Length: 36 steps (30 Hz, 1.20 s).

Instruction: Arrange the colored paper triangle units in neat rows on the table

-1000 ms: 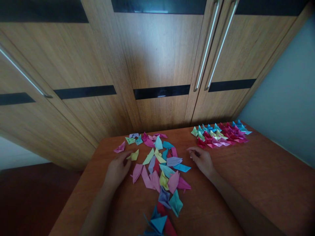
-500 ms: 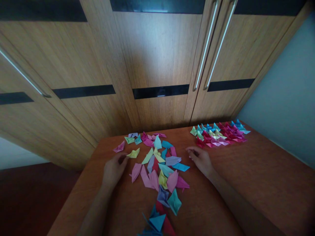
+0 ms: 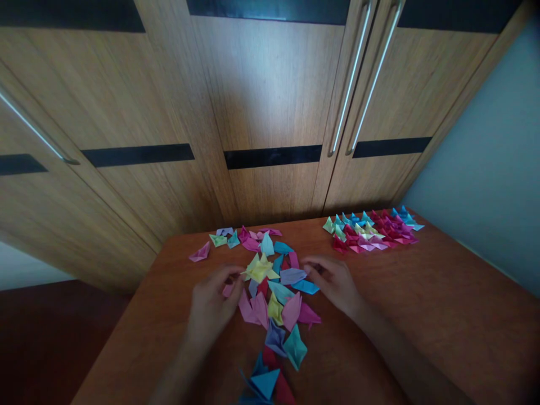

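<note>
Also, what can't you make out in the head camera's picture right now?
All in the head view:
- Pink paper piece: mostly hidden by the left hand.
- Right hand: fingertips too small and dim to tell if they touch the lavender piece.
- Blue folded paper: its lower part is cut off by the bottom edge.
- Folded paper group at right: too small and overlapped to count surely.

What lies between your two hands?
The head view shows a yellow folded paper at the left hand, a purple paper by the right hand, plus blue paper and red paper between.
</note>
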{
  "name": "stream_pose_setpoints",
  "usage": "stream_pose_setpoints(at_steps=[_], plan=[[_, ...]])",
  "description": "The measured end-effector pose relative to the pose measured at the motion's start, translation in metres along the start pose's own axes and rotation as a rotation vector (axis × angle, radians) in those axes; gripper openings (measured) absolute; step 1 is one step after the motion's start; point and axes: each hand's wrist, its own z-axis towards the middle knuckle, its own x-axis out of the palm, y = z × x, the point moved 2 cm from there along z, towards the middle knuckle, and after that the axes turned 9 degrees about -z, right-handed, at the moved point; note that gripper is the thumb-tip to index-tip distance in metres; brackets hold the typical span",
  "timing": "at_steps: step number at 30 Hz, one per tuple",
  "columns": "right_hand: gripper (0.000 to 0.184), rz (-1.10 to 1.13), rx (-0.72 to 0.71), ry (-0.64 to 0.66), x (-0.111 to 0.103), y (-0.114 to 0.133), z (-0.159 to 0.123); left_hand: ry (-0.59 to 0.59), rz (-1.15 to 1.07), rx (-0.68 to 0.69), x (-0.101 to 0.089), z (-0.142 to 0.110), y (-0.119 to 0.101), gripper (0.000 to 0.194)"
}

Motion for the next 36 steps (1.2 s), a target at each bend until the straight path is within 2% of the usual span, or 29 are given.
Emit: stream_pose_setpoints(at_steps=[4, 8, 16, 19, 21, 23, 26, 28, 32, 34, 36], plan=[[0.025, 0.048, -0.123, 0.118, 0.01, 0.022, -0.011, 0.117, -0.072, 0.094, 0.019, -0.01, -0.018, 0.013], [0.02, 0.021, -0.204, 0.125, 0.012, 0.03, -0.015, 0.17, -0.079, 0.111, 0.028, -0.015, -0.019, 0.011], [0.016, -0.123, -0.277, 0.145, 0.003, 0.029, -0.013, 0.218, -0.081, 0.184, 0.031, -0.016, -0.018, 0.014], [0.016, -0.152, -0.243, 0.043, -0.014, 0.019, -0.01, 0.203, -0.089, 0.173, 0.03, -0.017, -0.012, 0.015], [0.015, -0.199, -0.147, -0.12, -0.037, 0.002, -0.005, 0.188, -0.081, 0.151, 0.028, -0.016, -0.008, 0.016], [0.017, -0.254, -0.024, -0.308, -0.069, -0.025, -0.002, 0.173, -0.078, 0.143, 0.025, -0.015, -0.006, 0.016], [0.023, -0.335, 0.153, -0.571, -0.132, -0.08, -0.002, 0.166, -0.083, 0.15, 0.023, -0.014, -0.006, 0.016], [0.03, -0.425, 0.29, -0.69, -0.177, -0.123, -0.007, 0.166, -0.083, 0.151, 0.022, -0.014, -0.006, 0.016], [0.029, -0.737, 0.615, -0.7, -0.251, -0.199, -0.028, 0.156, -0.086, 0.145, 0.021, -0.015, -0.005, 0.017], [0.026, -0.88, 0.701, -0.623, -0.271, -0.226, -0.038, 0.153, -0.085, 0.148, 0.022, -0.015, -0.004, 0.018], [0.023, -0.944, 0.728, -0.593, -0.279, -0.243, -0.046, 0.157, -0.074, 0.151, 0.022, -0.015, -0.001, 0.019]])
